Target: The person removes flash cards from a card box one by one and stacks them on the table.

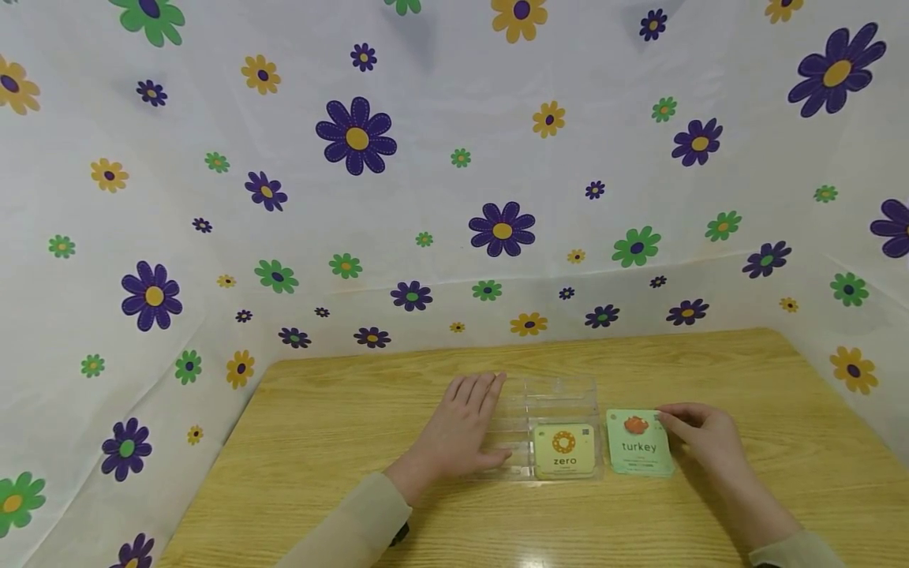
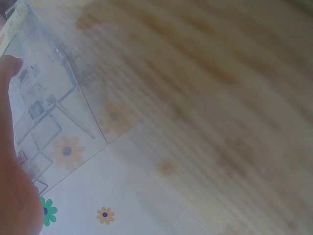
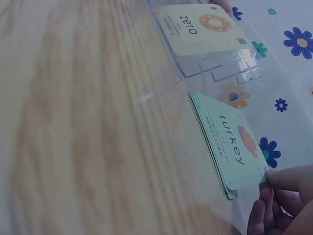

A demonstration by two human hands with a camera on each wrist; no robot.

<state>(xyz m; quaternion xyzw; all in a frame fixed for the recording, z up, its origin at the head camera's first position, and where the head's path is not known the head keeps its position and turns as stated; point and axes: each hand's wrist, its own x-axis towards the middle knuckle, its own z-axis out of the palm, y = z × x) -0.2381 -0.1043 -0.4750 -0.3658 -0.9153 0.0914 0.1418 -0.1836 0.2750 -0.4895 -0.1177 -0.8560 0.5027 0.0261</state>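
Note:
A clear plastic box (image 1: 561, 388) with stepped compartments sits on the table, and a stack of yellow flash cards (image 1: 563, 465) lies in its right front part, with "zero" and a ring-shaped picture on top. My left hand (image 1: 458, 430) rests over the box's left side, fingers extended and thumb toward the yellow cards. Just right of the box is a stack of green flash cards (image 1: 639, 456), its top card reading "turkey". My right hand (image 1: 713, 446) pinches the stack's upper right corner, thumb on top. In the right wrist view the green cards (image 3: 220, 142) look slightly fanned at the edge.
The wooden table (image 1: 341, 442) ends at a white cloth backdrop (image 1: 426, 197) printed with purple, green and orange flowers. The cloth also rises along the left and right sides.

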